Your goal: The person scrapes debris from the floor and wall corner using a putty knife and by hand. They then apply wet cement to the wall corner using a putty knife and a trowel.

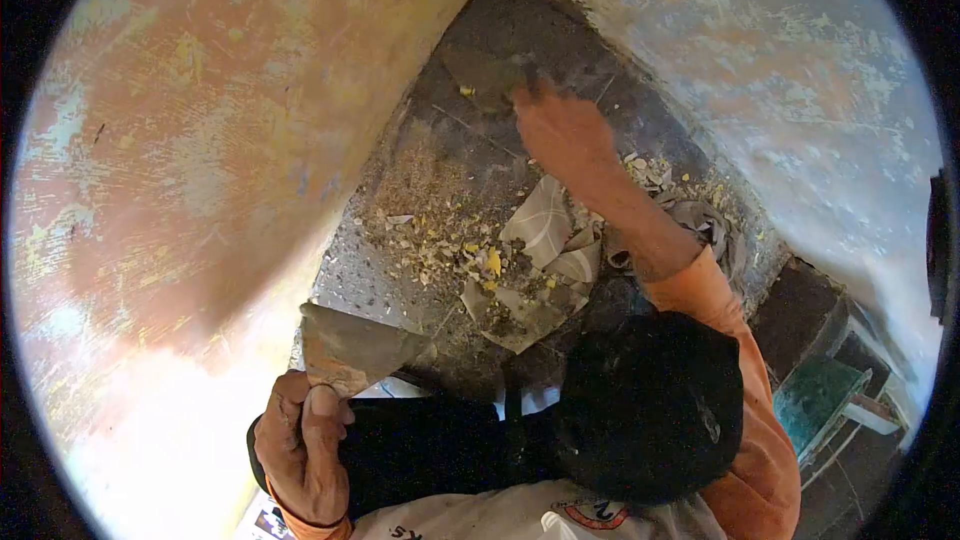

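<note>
My left hand (310,435) is closed, thumb on top, on a folded piece of sandpaper (355,348), brown-grey and worn. My right hand (570,135) reaches out over the dark floor towards the corner. Its fingers are curled near a dull greyish-brown piece (480,78) lying on the floor; blur hides whether they grip it. Below my right forearm lie pale, crumpled sheet pieces (540,225) and a bunched grey cloth (715,230). Yellow and white flakes (440,245) are scattered to their left.
Patchy, scraped walls rise on the left (220,120) and the right (780,80), meeting at the top. A green object with a pale frame (815,400) stands at the lower right. My dark-clad knee (650,405) is near the bottom.
</note>
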The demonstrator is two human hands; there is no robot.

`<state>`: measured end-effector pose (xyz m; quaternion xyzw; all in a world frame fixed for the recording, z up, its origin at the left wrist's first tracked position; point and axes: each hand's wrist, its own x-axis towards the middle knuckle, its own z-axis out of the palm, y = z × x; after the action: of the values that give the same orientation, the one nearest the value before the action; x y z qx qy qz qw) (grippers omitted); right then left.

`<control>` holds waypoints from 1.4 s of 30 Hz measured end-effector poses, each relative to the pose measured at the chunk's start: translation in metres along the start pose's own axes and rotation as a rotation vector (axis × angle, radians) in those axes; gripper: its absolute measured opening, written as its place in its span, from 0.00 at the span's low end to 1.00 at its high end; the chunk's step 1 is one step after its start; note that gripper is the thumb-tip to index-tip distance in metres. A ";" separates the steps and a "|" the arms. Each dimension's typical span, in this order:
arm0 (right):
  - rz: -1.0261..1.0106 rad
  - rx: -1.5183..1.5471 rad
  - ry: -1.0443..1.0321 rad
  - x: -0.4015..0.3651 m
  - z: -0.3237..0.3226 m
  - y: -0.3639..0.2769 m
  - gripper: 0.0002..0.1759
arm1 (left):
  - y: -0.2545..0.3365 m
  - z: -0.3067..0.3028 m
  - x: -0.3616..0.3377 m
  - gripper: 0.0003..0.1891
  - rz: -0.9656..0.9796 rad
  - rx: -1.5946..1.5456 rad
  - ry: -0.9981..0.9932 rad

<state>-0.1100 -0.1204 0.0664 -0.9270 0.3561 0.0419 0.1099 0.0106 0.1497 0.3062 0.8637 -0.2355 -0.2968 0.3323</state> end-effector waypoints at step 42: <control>0.335 -0.066 0.122 -0.081 -0.013 0.102 0.18 | 0.001 -0.006 -0.005 0.13 0.090 0.041 0.048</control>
<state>-0.2381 -0.1445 0.0744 -0.8586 0.5100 0.0152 0.0489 0.0113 0.1548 0.3122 0.8657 -0.2722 -0.2557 0.3333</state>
